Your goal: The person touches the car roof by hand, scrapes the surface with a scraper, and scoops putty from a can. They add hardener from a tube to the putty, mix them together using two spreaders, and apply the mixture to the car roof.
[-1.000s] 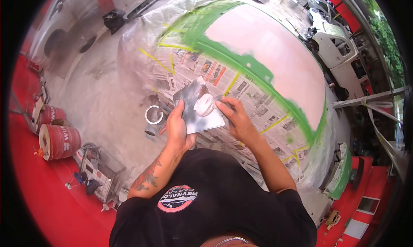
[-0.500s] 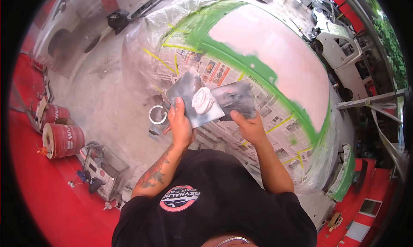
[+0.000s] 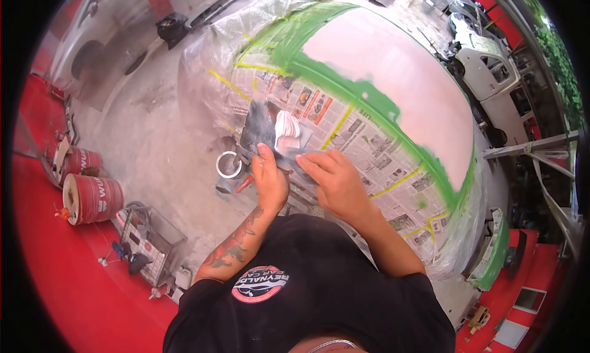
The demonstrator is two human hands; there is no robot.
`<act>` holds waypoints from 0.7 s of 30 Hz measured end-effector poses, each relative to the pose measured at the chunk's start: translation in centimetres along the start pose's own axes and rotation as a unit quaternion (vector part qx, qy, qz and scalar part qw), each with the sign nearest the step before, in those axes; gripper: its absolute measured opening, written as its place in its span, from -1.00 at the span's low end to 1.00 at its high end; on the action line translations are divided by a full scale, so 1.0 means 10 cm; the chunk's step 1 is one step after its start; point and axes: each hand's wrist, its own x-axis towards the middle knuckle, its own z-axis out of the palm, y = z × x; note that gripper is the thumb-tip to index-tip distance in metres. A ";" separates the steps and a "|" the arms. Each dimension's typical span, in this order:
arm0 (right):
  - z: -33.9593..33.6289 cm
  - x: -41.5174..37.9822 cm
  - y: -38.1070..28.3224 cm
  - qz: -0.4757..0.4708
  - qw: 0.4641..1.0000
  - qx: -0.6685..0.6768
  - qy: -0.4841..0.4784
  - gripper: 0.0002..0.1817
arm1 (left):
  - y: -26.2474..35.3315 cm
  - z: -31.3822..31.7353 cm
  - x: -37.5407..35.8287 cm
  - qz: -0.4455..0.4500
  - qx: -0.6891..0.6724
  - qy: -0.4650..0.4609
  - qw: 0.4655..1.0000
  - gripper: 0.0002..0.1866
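White filler point(image 3: 286, 129) sits heaped on the grey metal board point(image 3: 265, 130), centre frame, gripped at its lower edge by the left hand point(image 3: 268, 176). Right hand point(image 3: 334, 180) lies alongside, fingers curled over the board's edge; whether it grips anything cannot be told. Newspaper masking point(image 3: 344, 132) lies beneath.

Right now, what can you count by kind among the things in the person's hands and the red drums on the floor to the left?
Metal mixing board in the left hand: 1
Blob of white filler on it: 1
Spreader under the right hand: cannot tell
Red drums: 2
Total: 4
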 end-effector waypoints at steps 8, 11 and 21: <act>-0.08 0.03 0.00 0.022 0.998 0.021 -0.051 -0.45 | -0.19 -0.03 0.01 -0.015 -0.077 -0.079 0.994 -0.48; -0.17 0.08 0.07 0.036 0.999 0.001 0.018 -0.45 | -0.16 0.04 0.00 -0.018 -0.097 -0.072 0.992 -0.47; -0.14 0.14 0.10 0.052 0.998 -0.002 0.030 -0.47 | -0.15 0.11 -0.05 -0.016 -0.063 -0.045 0.997 -0.43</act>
